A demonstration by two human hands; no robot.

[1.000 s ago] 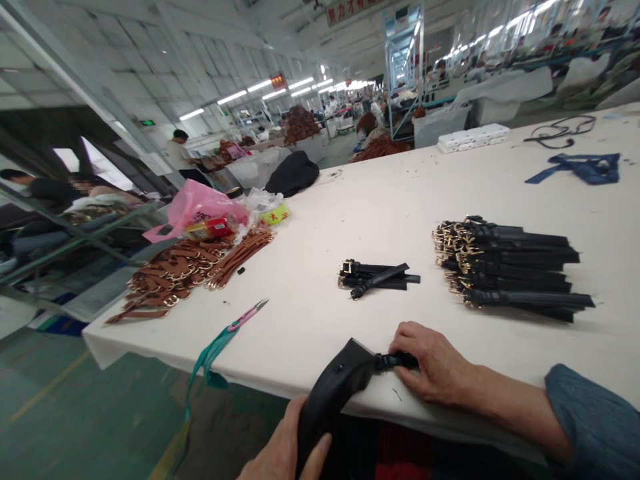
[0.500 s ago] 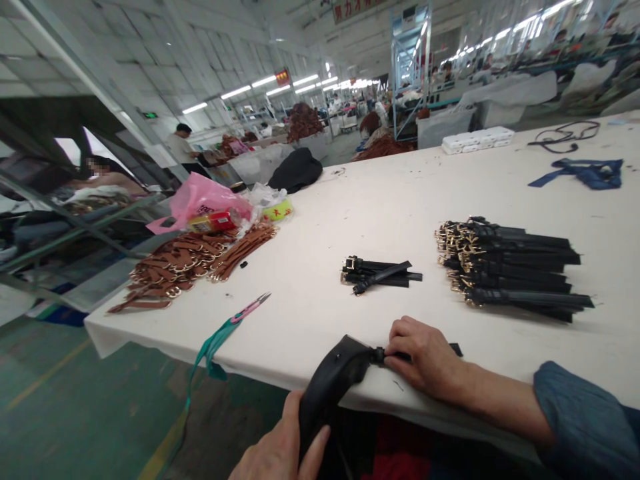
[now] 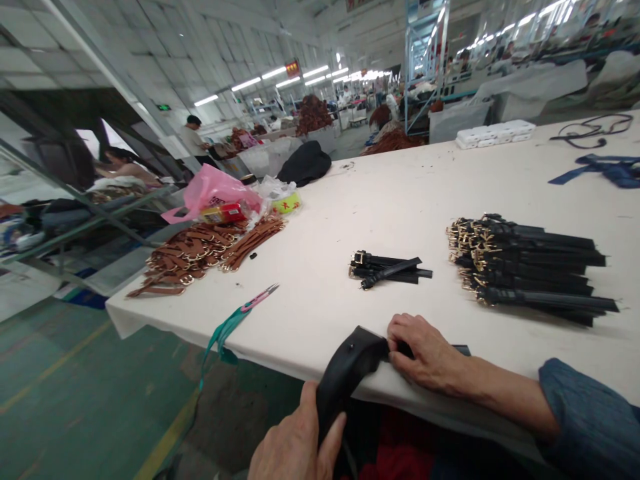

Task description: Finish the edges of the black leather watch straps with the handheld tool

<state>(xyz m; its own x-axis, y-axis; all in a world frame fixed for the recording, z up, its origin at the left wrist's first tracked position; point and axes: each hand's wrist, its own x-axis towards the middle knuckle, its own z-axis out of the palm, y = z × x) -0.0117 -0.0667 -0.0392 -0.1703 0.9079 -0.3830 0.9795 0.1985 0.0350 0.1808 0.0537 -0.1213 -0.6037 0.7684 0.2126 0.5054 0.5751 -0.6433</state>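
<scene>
My left hand [image 3: 300, 433] is closed around a wide, curved black leather strap [image 3: 345, 370], whose far end lies on the table edge. At that end my right hand [image 3: 420, 350] is closed on a narrow black buckle strap [image 3: 461, 349]. Its tail sticks out past the wrist, and my fingers hide the rest, including where it meets the wide strap. Beyond my right hand lies a small bundle of black buckle straps [image 3: 390, 269]. A larger pile of black straps with gold buckles [image 3: 535, 270] is farther right.
Pink-handled thread snips [image 3: 257, 297] with a teal cloth strip [image 3: 225, 333] lie by the left edge. Brown straps [image 3: 190, 257], a pink bag [image 3: 220, 190] and a black cloth item [image 3: 306, 163] are farther left. White packs [image 3: 495, 135] and blue straps [image 3: 610, 170] sit at the back right.
The view has shifted slightly, so the scene sits differently in the picture. My right fingers have moved up against the wide strap's end and now cover the narrow strap's loop.
</scene>
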